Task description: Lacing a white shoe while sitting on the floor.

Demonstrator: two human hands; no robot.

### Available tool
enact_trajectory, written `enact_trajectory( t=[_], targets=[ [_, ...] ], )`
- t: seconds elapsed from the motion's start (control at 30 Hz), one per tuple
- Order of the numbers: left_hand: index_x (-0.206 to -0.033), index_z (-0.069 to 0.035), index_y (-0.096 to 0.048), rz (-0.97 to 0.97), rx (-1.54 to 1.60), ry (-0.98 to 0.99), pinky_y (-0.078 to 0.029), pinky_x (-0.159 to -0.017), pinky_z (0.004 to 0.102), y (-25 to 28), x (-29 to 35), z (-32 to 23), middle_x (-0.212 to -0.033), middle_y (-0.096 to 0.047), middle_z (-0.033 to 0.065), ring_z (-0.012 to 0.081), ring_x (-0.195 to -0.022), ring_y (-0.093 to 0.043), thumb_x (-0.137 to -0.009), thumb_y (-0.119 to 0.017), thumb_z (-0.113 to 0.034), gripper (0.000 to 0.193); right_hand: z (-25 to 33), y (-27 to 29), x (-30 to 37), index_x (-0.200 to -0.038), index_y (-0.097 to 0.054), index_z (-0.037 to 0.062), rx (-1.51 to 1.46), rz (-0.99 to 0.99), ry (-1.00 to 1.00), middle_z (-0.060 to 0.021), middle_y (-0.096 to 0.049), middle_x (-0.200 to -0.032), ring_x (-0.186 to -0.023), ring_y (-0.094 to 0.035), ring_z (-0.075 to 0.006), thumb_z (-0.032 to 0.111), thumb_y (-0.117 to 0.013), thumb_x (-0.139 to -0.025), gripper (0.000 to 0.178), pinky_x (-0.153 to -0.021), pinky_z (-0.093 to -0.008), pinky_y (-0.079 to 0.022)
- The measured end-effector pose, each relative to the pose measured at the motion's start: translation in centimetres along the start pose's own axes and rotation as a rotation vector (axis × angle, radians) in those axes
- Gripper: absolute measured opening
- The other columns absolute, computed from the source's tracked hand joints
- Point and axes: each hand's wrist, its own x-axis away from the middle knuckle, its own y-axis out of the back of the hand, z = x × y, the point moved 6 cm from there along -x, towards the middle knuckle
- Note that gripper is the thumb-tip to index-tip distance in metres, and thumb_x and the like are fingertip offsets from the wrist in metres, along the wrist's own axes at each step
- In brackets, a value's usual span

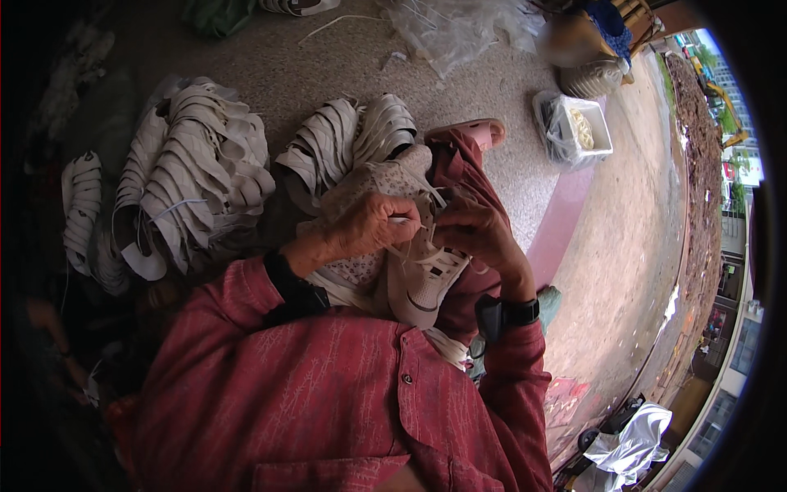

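A whitish shoe upper (422, 291) lies across my lap, toe toward me, with dark openings along its side. My left hand (373, 225) is closed in a pinch, and a short bit of white shoelace (398, 219) shows between thumb and finger. Opposite it, my right hand (477, 231) has its fingers bent and pinched at the upper's lacing edge, where more pale lace shows; its fingertips are partly hidden. Beneath the work is a patterned cloth (354, 267) over my knee.
Stacked shoe uppers (197, 156) lie left, with smaller bundles (320, 148) ahead. A white foam box (602, 131) lined with clear plastic holds cream laces. Loose plastic sheeting (459, 33) lies on the floor. Another person (578, 41) is at the far right, and a person's arm (57, 336) shows far left.
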Motion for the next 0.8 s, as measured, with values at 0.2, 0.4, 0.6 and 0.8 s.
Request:
enact_trajectory(
  t=[0.2,0.4,0.6,0.8],
  targets=[
    [-0.080,-0.001,-0.063,-0.006,-0.120,-0.067,-0.047,-0.064,0.0245,-0.3,-0.1,-1.0,-0.069,-0.059,-0.0002,0.0039,-0.069,-0.053,-0.085,-0.061,-0.012,0.013,0.0,0.0,0.3,-0.096,-0.069,-0.0004,-0.031,-0.009,-0.039,-0.0012,-0.059,-0.091,-0.084,-0.056,-0.0108,0.004,-0.073,-0.078,0.019,-0.074,-0.0246,-0.046],
    [-0.078,0.000,-0.062,-0.013,-0.236,-0.159,-0.048,-0.062,0.0277,-0.3,-0.1,-1.5,-0.067,-0.061,0.0070,0.0096,-0.063,-0.056,-0.081,-0.060,-0.011,0.012,-0.1,0.0,0.4,-0.096,-0.069,-0.0007,-0.075,-0.022,-0.036,-0.0007,-0.059,-0.091,-0.084,-0.056,-0.0097,0.003,-0.072,-0.079,0.018,-0.072,-0.0240,-0.046],
    [-0.079,0.000,-0.062,0.001,-0.333,-0.135,-0.048,-0.060,0.0318,-1.2,-1.3,-1.2,-0.069,-0.063,0.0121,0.0146,-0.062,-0.060,-0.079,-0.060,-0.012,0.012,0.0,-0.3,0.4,-0.095,-0.070,-0.0001,-0.075,-0.035,-0.005,-0.0003,-0.058,-0.091,-0.084,-0.056,-0.0092,0.002,-0.073,-0.078,0.017,-0.072,-0.0239,-0.046],
    [-0.085,-0.001,-0.064,0.123,-0.429,-0.033,-0.047,-0.063,0.0320,-0.4,-1.9,-2.0,-0.069,-0.062,0.0111,0.0160,-0.064,-0.060,-0.084,-0.062,-0.022,0.021,0.0,0.0,0.3,-0.090,-0.070,0.0013,-0.041,-0.064,0.039,-0.0012,-0.059,-0.086,-0.080,-0.055,-0.0120,0.001,-0.073,-0.076,0.015,-0.070,-0.0261,-0.045]
  ],
)
